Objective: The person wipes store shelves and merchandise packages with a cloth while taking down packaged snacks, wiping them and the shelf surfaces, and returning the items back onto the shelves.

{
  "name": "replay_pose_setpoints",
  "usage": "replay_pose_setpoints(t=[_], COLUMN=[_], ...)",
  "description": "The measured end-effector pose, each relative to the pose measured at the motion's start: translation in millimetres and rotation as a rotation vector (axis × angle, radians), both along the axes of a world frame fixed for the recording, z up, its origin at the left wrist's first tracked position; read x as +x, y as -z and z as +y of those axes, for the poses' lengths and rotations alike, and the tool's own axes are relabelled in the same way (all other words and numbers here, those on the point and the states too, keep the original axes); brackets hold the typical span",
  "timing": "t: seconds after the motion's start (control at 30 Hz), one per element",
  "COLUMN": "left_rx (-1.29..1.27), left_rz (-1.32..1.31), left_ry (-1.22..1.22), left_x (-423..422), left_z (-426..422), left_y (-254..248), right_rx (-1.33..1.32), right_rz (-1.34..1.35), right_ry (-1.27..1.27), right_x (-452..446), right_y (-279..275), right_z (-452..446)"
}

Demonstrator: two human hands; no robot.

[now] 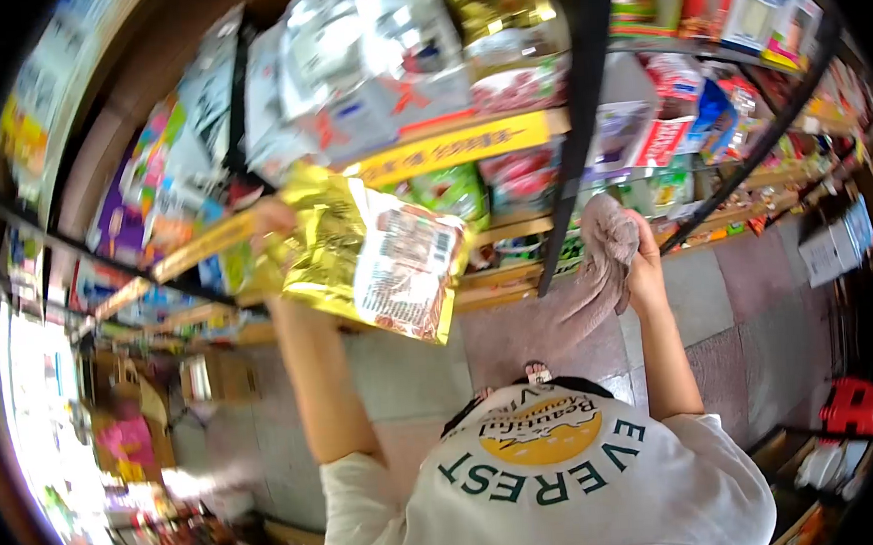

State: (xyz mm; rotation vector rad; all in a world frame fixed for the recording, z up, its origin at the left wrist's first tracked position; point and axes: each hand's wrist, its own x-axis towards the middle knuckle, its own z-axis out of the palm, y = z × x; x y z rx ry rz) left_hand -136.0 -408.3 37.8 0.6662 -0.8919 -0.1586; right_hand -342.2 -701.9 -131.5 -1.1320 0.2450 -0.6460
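My left hand (276,232), smeared by motion, grips the left edge of a shiny gold snack bag (371,257) in front of the shelf. A white label with a barcode shows on the bag, towards its right side. On the right, my right hand (644,272) is closed around a crumpled grey-brown cloth (605,252) that hangs down over the floor. Behind the gold bag, silver pouches (368,52) stand in a box on the shelf, above a yellow shelf strip (454,150).
Shelves of packaged goods run across the front, with a black metal post (579,114) between sections. A white carton (837,243) and a red plastic stool (853,407) stand at right. Cardboard boxes (218,378) sit at left, near a person in pink (125,441).
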Motion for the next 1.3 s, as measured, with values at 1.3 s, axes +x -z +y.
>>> replay_pose_setpoints(t=[1.3], left_rx=[-0.006], left_rz=[0.208], left_ry=[0.445], left_x=[-23], left_z=[41], left_y=[58], right_rx=[-0.102], right_rz=[0.173], right_ry=[0.083], right_x=[-5], right_y=[10], right_z=[54])
